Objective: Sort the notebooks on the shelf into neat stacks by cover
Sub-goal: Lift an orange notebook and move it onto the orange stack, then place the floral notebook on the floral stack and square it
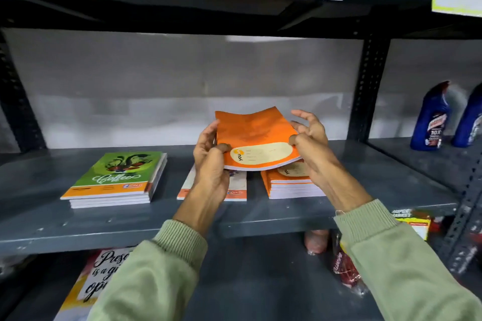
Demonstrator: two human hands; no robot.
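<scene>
**Orange notebook held above its stack**

Orange cover up in the air: I've got the orange notebook (257, 138) pinched at both side edges, left hand (211, 161) closed on its left edge, right hand (310, 143) gripping the right with the upper fingers splayed. It hangs bowed just above the orange stack (292, 184) on the shelf (104, 227). Green Coffee stack (117, 180) sits well apart to the left; a third pile (237, 186) lies half hidden under my left wrist. Risk as I see it: the soft cover is sagging, so a careless drop could land it skewed, or my left wrist could nudge the middle pile out of line.
</scene>
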